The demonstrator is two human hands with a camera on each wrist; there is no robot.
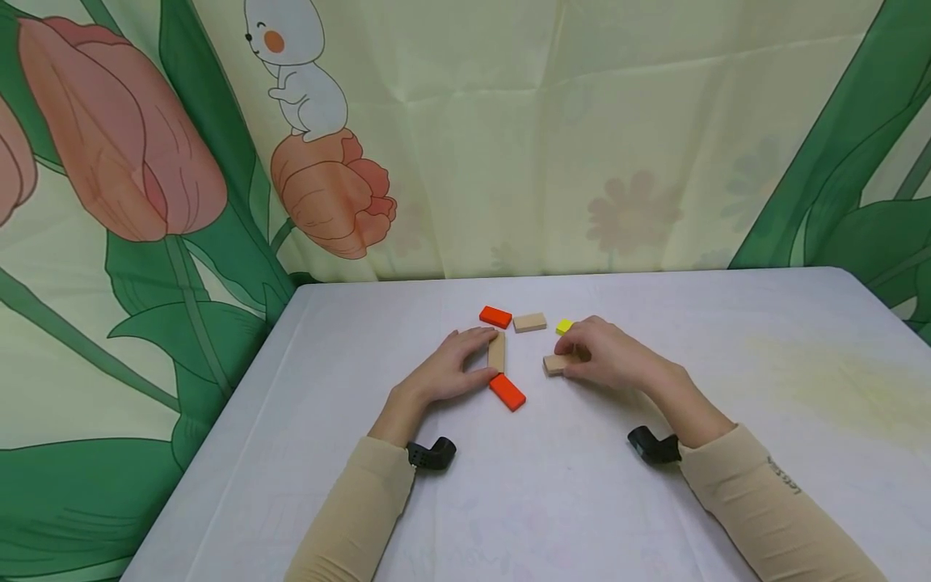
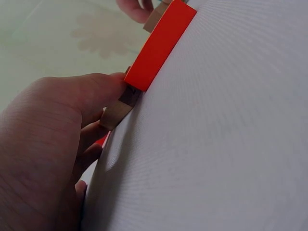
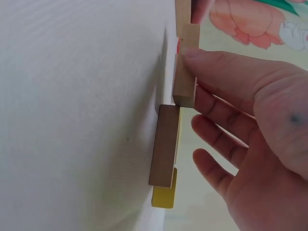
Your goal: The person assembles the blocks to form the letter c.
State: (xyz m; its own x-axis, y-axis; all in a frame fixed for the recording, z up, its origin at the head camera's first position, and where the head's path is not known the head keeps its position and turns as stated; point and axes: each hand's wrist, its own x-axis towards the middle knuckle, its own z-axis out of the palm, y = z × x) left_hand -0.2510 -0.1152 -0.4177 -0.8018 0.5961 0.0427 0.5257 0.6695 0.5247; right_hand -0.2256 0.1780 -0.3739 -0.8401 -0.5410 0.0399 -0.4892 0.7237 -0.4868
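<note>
Across the white counter (image 1: 538, 509): two arms in beige sleeves (image 1: 356, 509) are reaching in, each wearing a black wrist device (image 1: 432, 455).
Left hand (image 1: 454, 365): spreading its fingers in a loose arc beside the left wooden block (image 1: 497, 353), one fingertip touching near the far end, the thumb resting where that block is meeting the near red block (image 1: 507, 393).
Right hand (image 1: 607, 352): pinching the right wooden block (image 1: 553, 365) between thumb and fingers; I'm unable to tell whether its underside is touching the counter.
Far red block (image 1: 495, 317): lying just beyond the far end of the left wooden block, with the far wooden block (image 1: 529, 322) sitting just beside it on the right.
Yellow block (image 1: 563, 326): lying farther right along that far side, partly hiding behind the right hand.
Darker wooden block (image 3: 164, 144): showing from the right wrist, appearing just beside the pinched one, with yellow peeking past its end.
Printed curtain (image 1: 509, 162): hanging behind the counter, showing pink tulips and a white animal sitting on an orange bloom.
</note>
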